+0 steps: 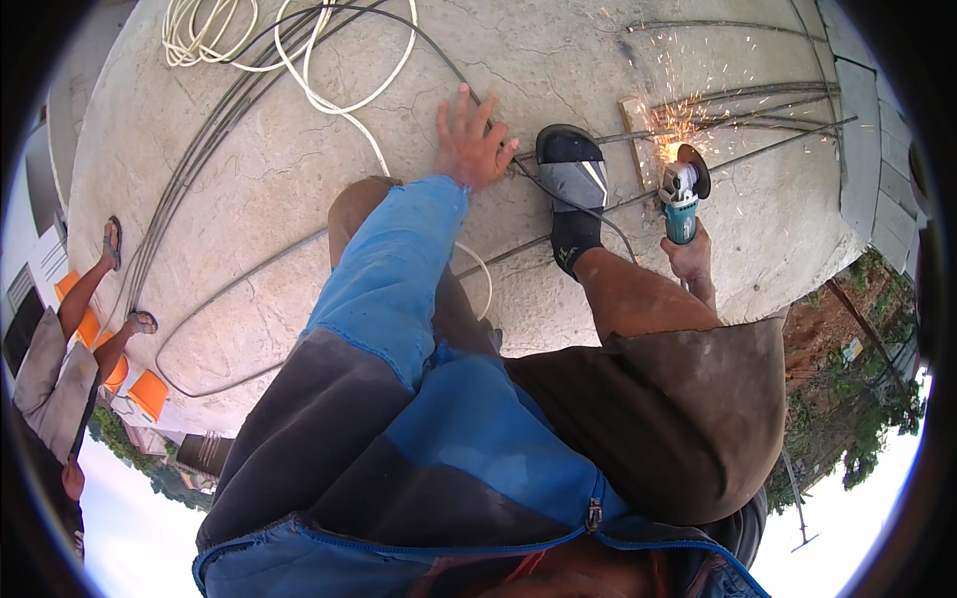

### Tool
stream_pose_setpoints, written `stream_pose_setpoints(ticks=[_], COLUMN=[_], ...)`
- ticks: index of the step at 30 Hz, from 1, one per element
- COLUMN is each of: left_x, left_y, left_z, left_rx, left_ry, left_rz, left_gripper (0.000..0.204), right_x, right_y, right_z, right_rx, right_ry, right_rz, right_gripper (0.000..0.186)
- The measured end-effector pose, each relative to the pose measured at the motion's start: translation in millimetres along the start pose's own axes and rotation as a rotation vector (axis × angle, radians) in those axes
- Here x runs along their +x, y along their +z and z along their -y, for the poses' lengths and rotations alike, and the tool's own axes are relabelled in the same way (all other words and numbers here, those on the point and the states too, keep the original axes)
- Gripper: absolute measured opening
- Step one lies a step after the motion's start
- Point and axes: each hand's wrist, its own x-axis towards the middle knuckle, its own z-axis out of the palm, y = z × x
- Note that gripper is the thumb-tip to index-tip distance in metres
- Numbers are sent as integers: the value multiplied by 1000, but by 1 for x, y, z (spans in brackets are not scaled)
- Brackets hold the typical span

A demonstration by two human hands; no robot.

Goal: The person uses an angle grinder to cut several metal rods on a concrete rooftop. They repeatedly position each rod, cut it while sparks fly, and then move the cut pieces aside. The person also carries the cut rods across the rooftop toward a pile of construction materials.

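Observation:
My left hand [473, 148] lies with its fingers spread on the concrete, across a thin dark rod [439, 55]. My right hand [690, 255] is closed round the teal body of an angle grinder [682, 204]. The grinder's dark disc [695, 169] meets the steel rods, and orange sparks [680, 125] spray up and away from it. Several steel rods [738, 100] run across there, and a wooden strip [634, 149] lies beneath them. My sandalled foot [573, 169] is planted among the rods, between my two hands.
A white cable [329, 100] lies coiled at the far left. A bundle of long rods [204, 140] curves down the left side. Another person's feet [113, 244] stand at the left edge beside orange objects [148, 395]. The concrete slab [269, 164] ends at the right above a slope.

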Motion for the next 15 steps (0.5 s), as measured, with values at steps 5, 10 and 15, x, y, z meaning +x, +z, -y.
stream_pose_setpoints(ticks=[5, 10, 15], left_x=[0, 3, 4], left_y=[1, 0, -1], left_z=[-5, -5, -5], left_rx=[-3, -16, -22], left_ry=[19, 20, 12], left_rz=[5, -3, 24], left_gripper=[34, 35, 36], right_x=[-9, -8, -6], right_y=[0, -2, -2], right_z=[-10, -8, -8], right_rx=[-9, -5, 22], right_ry=[13, 1, -14], right_rz=[-20, -28, -34], right_gripper=[56, 55, 54])
